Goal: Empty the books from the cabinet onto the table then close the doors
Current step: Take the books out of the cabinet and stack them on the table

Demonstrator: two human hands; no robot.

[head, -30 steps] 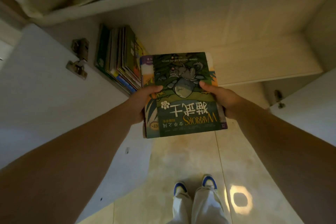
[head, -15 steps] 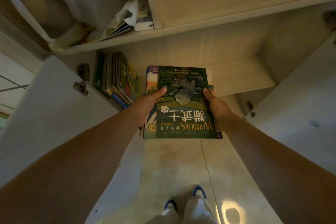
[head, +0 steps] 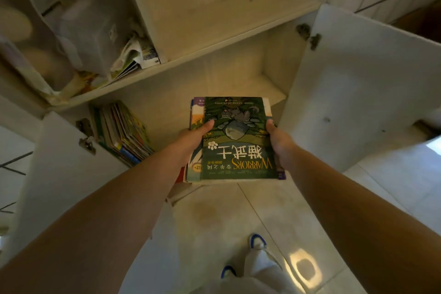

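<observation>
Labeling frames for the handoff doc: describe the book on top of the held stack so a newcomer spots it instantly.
Find the open cabinet with both doors swung out. In front of its lower shelf, the left hand and right hand grip a stack of books. The top book is dark green, titled WARRIORS, upside down.

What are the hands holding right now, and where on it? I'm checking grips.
Both hold a stack of books by its side edges: left hand on the left edge, right hand on the right, thumbs on the top cover.
</observation>
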